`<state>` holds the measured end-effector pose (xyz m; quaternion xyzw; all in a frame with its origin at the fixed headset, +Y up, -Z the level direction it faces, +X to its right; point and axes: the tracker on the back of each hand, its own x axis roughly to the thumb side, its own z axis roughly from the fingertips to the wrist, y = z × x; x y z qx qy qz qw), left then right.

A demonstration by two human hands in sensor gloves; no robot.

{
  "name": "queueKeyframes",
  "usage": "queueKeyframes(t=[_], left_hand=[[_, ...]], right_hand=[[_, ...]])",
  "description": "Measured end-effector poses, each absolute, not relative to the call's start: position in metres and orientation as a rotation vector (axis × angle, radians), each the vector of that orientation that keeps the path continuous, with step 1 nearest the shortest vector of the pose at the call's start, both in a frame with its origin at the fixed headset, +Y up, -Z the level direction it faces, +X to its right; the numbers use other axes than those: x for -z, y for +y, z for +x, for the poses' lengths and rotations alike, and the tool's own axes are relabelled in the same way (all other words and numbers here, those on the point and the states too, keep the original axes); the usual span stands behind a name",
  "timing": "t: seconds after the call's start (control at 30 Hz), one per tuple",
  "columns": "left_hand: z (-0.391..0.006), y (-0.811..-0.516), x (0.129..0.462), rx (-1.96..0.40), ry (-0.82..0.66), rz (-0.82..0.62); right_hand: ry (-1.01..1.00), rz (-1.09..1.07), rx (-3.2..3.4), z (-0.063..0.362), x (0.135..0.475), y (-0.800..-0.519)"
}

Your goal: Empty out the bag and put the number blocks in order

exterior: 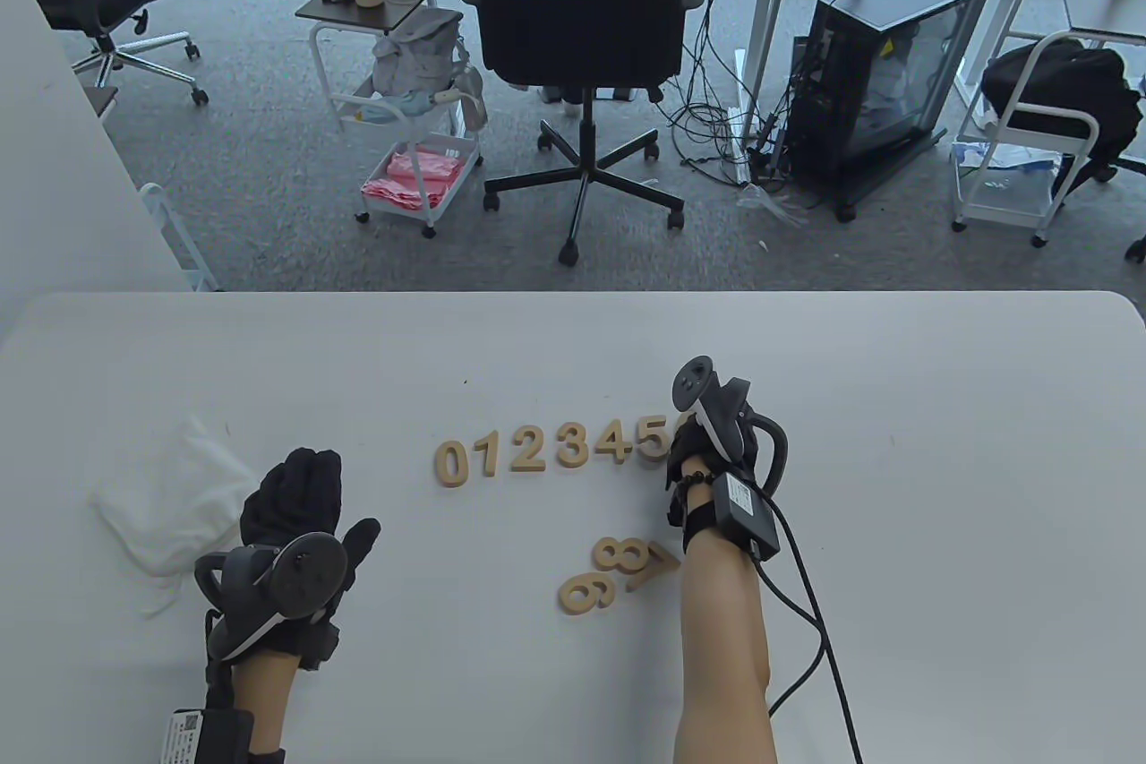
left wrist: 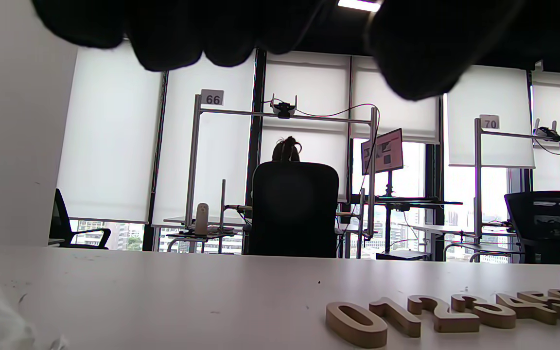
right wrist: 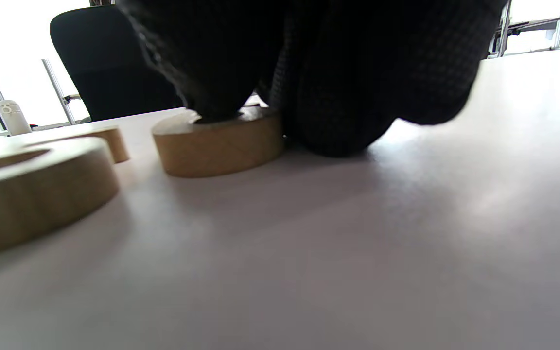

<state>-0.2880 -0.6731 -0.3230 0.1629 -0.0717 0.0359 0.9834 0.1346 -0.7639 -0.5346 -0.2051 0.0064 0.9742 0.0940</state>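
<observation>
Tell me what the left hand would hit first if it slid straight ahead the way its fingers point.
Probably nothing on the table. The left hand points away from the person, between the white bag and the 0 block; bare table lies ahead to the far edge, though depth is hard to judge.

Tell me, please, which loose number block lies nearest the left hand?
The 9 block: it lies left of the 8 and 7, closest to the left hand.
</observation>
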Motion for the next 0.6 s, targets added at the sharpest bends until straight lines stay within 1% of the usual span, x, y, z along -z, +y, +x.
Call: queueKeyframes(t=[0.13, 0.2, 0.3, 0.43, 0.5, 0.53, 0.6], left_hand=[[-0.288, -0.673, 0.323, -0.073, -0.146, 0.331], [-0.288, -0.673, 0.323, -0.074, -0.149, 0.331], [-0.287, -0.673, 0.323, -0.07, -0.153, 0.329], [-0.286, -0.673, 0.322, -0.076, -0.161, 0.335], [-0.284, -0.672, 0.321, -0.075, -0.169, 0.339], [-0.283, -0.672, 0.321, -0.074, -0.171, 0.339], [-0.282, -0.672, 0.321, -0.074, -0.175, 0.34]], right_hand=[[0.033, -0.572, -2.869, 0.137, 0.529, -0.756], [0.02, -0.529, -2.86, 0.138, 0.523, -0.748], [0.054, -0.439, -2.835, 0.137, 0.508, -0.736], [0.071, -0.259, -2.845, 0.132, 0.47, -0.718], [0.089, -0.183, -2.83, 0.128, 0.448, -0.712], [0.098, -0.166, -2.827, 0.126, 0.443, -0.711], [0.157, -0.102, -2.832, 0.12, 0.421, -0.709]])
